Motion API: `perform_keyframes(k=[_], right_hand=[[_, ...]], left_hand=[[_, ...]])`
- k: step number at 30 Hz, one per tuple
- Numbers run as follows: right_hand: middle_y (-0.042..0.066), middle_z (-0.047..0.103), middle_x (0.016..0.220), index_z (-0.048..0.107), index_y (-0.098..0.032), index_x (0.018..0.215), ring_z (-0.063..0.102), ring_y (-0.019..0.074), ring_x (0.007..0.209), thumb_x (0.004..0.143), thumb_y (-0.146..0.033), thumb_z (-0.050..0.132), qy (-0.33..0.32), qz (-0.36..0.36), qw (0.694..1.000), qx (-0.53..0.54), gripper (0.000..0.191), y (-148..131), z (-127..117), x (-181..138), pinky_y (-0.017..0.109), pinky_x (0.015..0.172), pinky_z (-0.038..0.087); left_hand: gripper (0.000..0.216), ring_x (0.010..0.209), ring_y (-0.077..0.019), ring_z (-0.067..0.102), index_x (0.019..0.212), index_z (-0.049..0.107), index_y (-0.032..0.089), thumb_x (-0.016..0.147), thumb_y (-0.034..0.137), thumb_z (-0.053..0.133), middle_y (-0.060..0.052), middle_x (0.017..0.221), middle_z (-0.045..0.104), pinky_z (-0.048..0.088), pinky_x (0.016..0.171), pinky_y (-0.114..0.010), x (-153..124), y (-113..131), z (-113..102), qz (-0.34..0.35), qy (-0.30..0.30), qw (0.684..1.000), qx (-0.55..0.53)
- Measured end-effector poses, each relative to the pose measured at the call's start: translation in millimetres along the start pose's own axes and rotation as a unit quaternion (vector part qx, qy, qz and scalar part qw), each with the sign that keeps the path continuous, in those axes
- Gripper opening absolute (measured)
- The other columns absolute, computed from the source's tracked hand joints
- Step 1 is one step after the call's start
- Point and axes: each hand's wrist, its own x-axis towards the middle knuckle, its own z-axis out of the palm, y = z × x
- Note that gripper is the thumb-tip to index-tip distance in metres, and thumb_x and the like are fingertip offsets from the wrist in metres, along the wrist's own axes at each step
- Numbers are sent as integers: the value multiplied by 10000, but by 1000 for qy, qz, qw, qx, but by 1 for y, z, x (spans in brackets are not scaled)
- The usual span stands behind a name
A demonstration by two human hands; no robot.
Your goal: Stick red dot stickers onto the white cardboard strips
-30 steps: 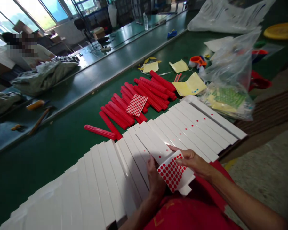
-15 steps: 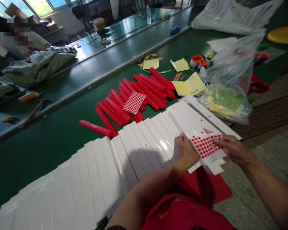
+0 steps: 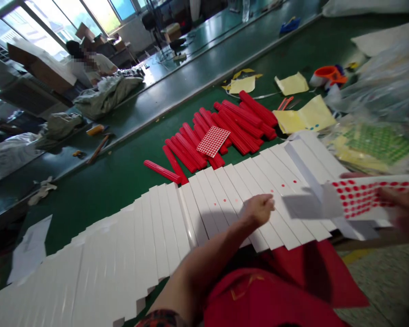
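two grips | left hand (image 3: 259, 210) together, centre | right hand (image 3: 406, 205) clamped on dotted sheet (image 3: 356, 194), right edge | white boxes (image 3: 172, 234) overlapping, likely keeping tops reachable

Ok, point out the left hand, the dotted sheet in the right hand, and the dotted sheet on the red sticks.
Left hand (image 3: 258, 210): head view, middle of the hand.
Held dotted sheet (image 3: 358, 197): head view, on its dotted face.
Lying dotted sheet (image 3: 213, 141): head view, middle of its dotted face.
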Motion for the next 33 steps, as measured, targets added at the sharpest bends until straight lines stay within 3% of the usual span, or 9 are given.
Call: perform_keyframes(k=[3, 6, 9, 11, 16, 19, 22, 27, 33], right_hand=[[99, 715, 674, 761, -234, 636, 636, 173, 573, 556, -457, 874, -34, 6, 999, 13, 262, 2, 62, -31, 365, 606, 502], [81, 724, 689, 770, -183, 720, 657, 207, 605, 623, -439, 840, -167, 48, 985, 15, 283, 9, 132, -51, 346, 614, 528], [67, 732, 705, 767, -168, 804, 659, 210, 584, 671, -430, 813, -212, 79, 973, 32, 297, 14, 187, -67, 323, 561, 525], [67, 734, 711, 759, -161, 840, 661, 214, 576, 689, -416, 804, -229, 93, 968, 41, 300, 16, 215, -76, 319, 540, 524], [67, 749, 831, 734, -203, 904, 689, 234, 691, 617, -398, 851, -210, 107, 961, 145, 366, 26, 273, -104, 353, 660, 559], [76, 721, 1073, 709, -249, 1012, 661, 283, 980, 561, -543, 839, -189, 73, 943, 263, 554, 37, 302, -129, 395, 861, 531], [90, 708, 1106, 707, -245, 973, 620, 322, 1080, 565, -568, 827, -199, 86, 944, 250, 534, 49, 324, -154, 428, 905, 513], [78, 744, 904, 710, -210, 823, 674, 305, 943, 616, -427, 846, -102, 119, 958, 239, 329, 52, 346, -172, 412, 818, 557], [27, 740, 775, 725, -176, 727, 682, 188, 716, 610, -207, 871, 9, 130, 948, 289, 189, 48, 350, -173, 309, 745, 575]], left_hand=[[475, 735, -144, 630, 1051, 681, 90, 850, 492, 527, -107, 912, 694, 483, 657, -250, -37, -2, -44, -34, 44, 985, -164], [560, 846, -171, 646, 1073, 687, 83, 834, 570, 547, -137, 1008, 697, 501, 718, -264, -70, 0, -87, 4, 44, 977, -208], [625, 913, -195, 655, 1196, 631, 100, 691, 442, 766, -129, 1076, 702, 515, 831, -314, -100, -3, -122, 28, -15, 966, -256], [693, 879, -195, 665, 1206, 620, 95, 596, 342, 838, -110, 1010, 724, 522, 842, -330, -117, -9, -140, 23, -17, 955, -296], [578, 628, -126, 629, 1111, 668, 76, 586, 275, 804, -37, 739, 719, 523, 646, -267, -143, -27, -174, 5, 106, 953, -284], [614, 640, -115, 632, 1173, 628, 67, 610, 262, 776, -49, 800, 724, 522, 629, -247, -153, -30, -188, 24, 172, 933, -316], [679, 675, -119, 641, 1251, 561, 59, 634, 260, 760, -57, 839, 719, 533, 643, -246, -160, -31, -193, 42, 185, 917, -351], [676, 570, -93, 582, 1259, 546, 63, 643, 261, 742, 12, 684, 656, 512, 562, -223, -166, -37, -188, 45, 142, 943, -299], [484, 647, -118, 622, 1148, 629, 117, 697, 277, 704, -22, 784, 693, 527, 611, -237, -163, -44, -186, 62, 125, 969, -204]])
